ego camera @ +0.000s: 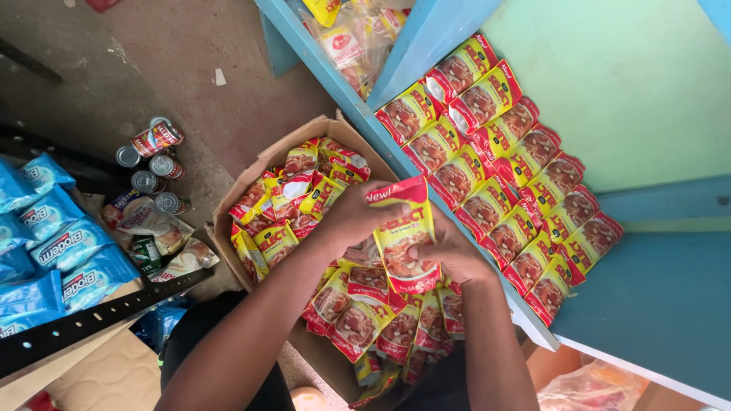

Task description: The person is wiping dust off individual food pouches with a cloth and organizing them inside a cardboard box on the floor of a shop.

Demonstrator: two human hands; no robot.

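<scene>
My left hand point(352, 217) and my right hand point(451, 251) together hold a stack of red-and-yellow sauce pouches point(402, 232) upright over an open cardboard box point(263, 164). The box is full of the same pouches point(304, 190), lying loose. More of these pouches hang in strips below my hands point(365, 320). On the blue shelf point(662, 297) to the right, two overlapping rows of the same pouches point(502, 175) stand in a diagonal line along the shelf's edge.
Several small tins point(156, 164) and flat sachets point(164, 228) lie on the concrete floor at left. Blue packets point(53, 243) are stacked at the far left behind a black perforated strip point(99, 316). A bag of other snacks point(354, 38) sits in the upper shelf compartment.
</scene>
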